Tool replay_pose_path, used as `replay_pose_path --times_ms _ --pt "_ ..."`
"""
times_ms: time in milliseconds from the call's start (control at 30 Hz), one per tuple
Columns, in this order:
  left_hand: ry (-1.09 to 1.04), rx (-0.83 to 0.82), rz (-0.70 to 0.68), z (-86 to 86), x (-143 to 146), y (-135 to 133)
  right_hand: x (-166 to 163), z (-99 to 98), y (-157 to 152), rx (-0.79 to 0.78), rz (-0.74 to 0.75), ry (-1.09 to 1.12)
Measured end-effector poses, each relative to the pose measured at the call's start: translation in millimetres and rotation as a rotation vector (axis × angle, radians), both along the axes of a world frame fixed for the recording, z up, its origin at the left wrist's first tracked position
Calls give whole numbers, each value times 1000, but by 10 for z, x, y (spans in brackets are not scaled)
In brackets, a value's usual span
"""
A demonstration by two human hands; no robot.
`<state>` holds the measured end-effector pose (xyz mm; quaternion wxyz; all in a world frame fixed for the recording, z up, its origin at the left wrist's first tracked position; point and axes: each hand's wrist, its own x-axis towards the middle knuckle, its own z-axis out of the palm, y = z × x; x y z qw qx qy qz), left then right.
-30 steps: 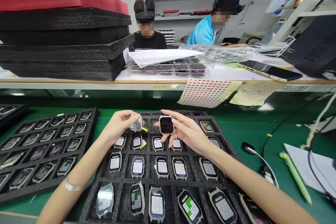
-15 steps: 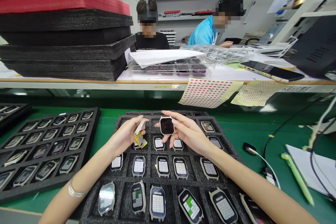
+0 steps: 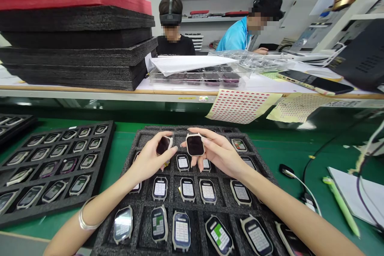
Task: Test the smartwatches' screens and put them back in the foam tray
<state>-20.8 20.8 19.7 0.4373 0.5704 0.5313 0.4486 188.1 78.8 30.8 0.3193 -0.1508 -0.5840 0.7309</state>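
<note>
Evidently mid-handling, left hand point(image 3: 150, 158) grips a tilted smartwatch point(image 3: 163, 145), right hand point(image 3: 222, 153) an upright smartwatch point(image 3: 195, 145); lowering either likely calls for care.

Nothing is legible: print is too small on the yellow label point(image 3: 186, 98) at the shelf point(image 3: 90, 96)'s near edge, the red-marked sheet point(image 3: 244, 106) hanging there, and the watch screens point(image 3: 181, 230) in the tray point(image 3: 264, 168).
</note>
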Motion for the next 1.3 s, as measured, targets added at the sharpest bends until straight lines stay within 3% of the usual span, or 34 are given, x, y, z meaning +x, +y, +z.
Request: replay_pose_path --times_ms 267,467,800,1000,1300 --pt "113 27 -5 -11 -15 -15 11 33 0 -10 -12 30" --pt "126 194 36 -40 -31 21 14 42 1 -16 -29 20" --pt "128 49 11 -48 -14 25 41 30 2 -39 26 104" --pt "126 154 18 -4 5 2 53 26 8 -51 97 162" --pt "26 80 -20 -11 47 -61 68 21 -12 -11 174 189"
